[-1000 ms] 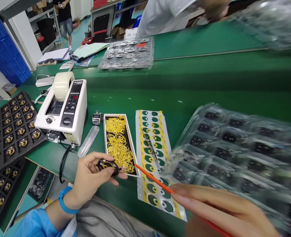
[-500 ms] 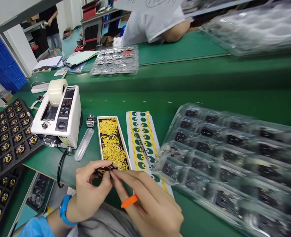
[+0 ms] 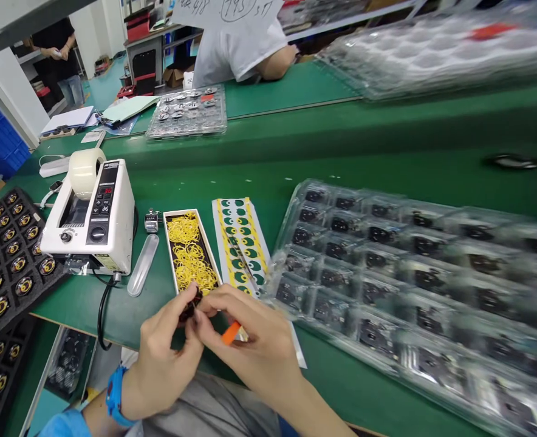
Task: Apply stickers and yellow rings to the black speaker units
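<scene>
My left hand (image 3: 171,349) grips a small dark round part (image 3: 190,304) between thumb and fingers, tilted up on its edge. At the part's right side, my right hand (image 3: 254,343) pinches with thumb and index finger; the fingertips partly cover it. An orange strip (image 3: 231,332) shows at my right fingers. Just beyond both hands lies an open box (image 3: 209,252) of yellow rings (image 3: 191,258). To its right is a white sheet (image 3: 262,243) with rows of green and yellow stickers, and tweezers (image 3: 245,261) appear to rest on it.
A tape dispenser (image 3: 109,212), a tally counter (image 3: 151,220) and a clear plastic tube (image 3: 143,265) stand left. Black foam trays (image 3: 31,267) hold round parts. A large clear tray (image 3: 355,315) of dark parts fills the right. A person (image 3: 232,54) sits across the bench.
The view has shifted, so the bench things sit further left. The dark part has turned from lying flatter to standing on edge, and my right fingers are more curled around its side.
</scene>
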Tool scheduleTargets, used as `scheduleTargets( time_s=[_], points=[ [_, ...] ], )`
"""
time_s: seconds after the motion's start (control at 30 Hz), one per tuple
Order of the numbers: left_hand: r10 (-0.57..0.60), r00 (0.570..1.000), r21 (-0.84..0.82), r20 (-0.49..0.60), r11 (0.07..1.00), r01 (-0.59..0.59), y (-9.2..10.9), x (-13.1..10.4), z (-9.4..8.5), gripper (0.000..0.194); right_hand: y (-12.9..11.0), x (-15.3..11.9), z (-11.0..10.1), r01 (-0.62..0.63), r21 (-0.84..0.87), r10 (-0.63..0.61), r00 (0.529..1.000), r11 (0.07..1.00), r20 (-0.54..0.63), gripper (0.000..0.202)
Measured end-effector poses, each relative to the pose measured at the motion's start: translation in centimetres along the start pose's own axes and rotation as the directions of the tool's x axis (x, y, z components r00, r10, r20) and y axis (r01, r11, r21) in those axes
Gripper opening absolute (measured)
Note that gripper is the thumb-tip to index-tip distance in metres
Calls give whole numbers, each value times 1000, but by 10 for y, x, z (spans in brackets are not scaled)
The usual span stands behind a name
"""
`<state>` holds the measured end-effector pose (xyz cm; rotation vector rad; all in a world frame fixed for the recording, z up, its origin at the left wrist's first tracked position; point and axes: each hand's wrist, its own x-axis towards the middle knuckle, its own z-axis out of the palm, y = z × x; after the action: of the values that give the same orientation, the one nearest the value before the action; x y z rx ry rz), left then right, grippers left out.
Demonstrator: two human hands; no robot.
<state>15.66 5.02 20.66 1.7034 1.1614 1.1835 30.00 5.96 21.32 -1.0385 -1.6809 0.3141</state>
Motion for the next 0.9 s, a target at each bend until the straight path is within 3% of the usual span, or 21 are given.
scheduleTargets(
  time_s=[0.13, 0.27, 0.33, 0.43, 0.67, 0.77, 0.9],
  points=[
    [-170, 984, -118, -56, 980, 162, -9, 6, -1, 43, -1, 7, -12, -167, 180, 137, 977, 969, 165, 20],
    [-352, 933, -304, -72, 899, 315, -15, 10, -6, 41, 22, 9, -23, -260, -8, 255, 942, 966, 216, 36],
    [-400, 915, -378, -47, 855, 354, -17, 9, -8, 40, 37, 8, -25, -239, -143, 268, 935, 960, 231, 35],
    [-428, 903, -444, -40, 817, 367, -24, 3, -10, 38, 53, 4, -27, -173, -233, 234, 935, 957, 268, 16],
    [-407, 913, -514, -23, 788, 339, -51, -12, -11, 32, 43, 2, -34, 53, -356, 99, 913, 933, 397, 22],
    [-416, 908, -529, -55, 783, 326, -50, -13, -13, 33, 54, 21, -58, 70, -476, 125, 922, 877, 366, 18],
    [-450, 887, -556, -104, 765, 323, -42, -12, -15, 38, 100, 60, -129, 15, -688, 209, 948, 726, 241, 20]
  ],
)
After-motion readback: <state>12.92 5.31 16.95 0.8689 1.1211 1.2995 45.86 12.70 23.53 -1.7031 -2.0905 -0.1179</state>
